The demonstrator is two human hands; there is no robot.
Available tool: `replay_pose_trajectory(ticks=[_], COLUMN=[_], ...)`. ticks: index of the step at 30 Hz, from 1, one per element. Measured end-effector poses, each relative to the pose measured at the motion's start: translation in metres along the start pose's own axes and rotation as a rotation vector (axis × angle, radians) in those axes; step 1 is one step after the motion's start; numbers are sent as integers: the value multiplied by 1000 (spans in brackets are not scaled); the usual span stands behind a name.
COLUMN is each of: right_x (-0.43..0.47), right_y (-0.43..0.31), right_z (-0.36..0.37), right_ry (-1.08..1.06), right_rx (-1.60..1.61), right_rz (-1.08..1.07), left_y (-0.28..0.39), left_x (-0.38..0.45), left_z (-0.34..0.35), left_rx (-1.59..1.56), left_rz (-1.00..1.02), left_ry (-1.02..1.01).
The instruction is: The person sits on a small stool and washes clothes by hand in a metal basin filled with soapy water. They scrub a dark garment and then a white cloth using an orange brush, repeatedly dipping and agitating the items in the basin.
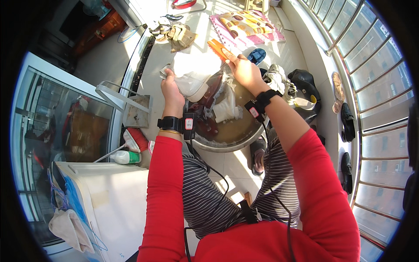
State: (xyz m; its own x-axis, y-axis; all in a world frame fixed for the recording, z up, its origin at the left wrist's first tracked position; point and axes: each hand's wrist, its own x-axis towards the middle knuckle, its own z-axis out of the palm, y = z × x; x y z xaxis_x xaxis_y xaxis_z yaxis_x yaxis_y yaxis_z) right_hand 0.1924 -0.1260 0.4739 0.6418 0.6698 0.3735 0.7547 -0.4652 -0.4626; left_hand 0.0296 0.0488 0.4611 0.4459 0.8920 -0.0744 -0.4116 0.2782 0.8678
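Observation:
My left hand (172, 90) grips a white shoe (193, 82) by its edge, above the left rim of a round metal basin (226, 147). Strong sunlight washes out the shoe's upper part. My right hand (245, 72) holds an orange scrubbing brush (220, 49) by its handle, bristles facing down and left, beside the shoe. In the basin's murky, sudsy water lie another white shoe (226, 106) and dark red shoes or pieces (206, 126), partly under water.
Right of the basin lie grey-white shoes (276, 77), a black bag or boot (302, 83) and a blue slipper (256, 56). A red-bristled broom (136, 140) and a white-green bottle (126, 157) are at left. Black shoes (347, 121) stand on the ledge by the railing. Cables hang from both wrists.

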Motion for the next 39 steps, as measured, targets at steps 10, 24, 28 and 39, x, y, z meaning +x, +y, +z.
replay_pose_trajectory(ticks=[10, 24, 28, 39], right_x=[-14, -15, -3, 22], right_y=[-13, 23, 32, 32], right_z=[-4, 42, 44, 43], right_ry=[-166, -149, -367, -227], right_rx=[144, 568, 1388, 1741], right_rz=[113, 288, 862, 971], left_y=[1, -8, -10, 8], left_x=[-11, -11, -27, -55], left_z=[9, 4, 13, 19], left_rx=[247, 320, 268, 635], left_rz=[89, 122, 240, 186], left_ry=[-35, 25, -111, -634])
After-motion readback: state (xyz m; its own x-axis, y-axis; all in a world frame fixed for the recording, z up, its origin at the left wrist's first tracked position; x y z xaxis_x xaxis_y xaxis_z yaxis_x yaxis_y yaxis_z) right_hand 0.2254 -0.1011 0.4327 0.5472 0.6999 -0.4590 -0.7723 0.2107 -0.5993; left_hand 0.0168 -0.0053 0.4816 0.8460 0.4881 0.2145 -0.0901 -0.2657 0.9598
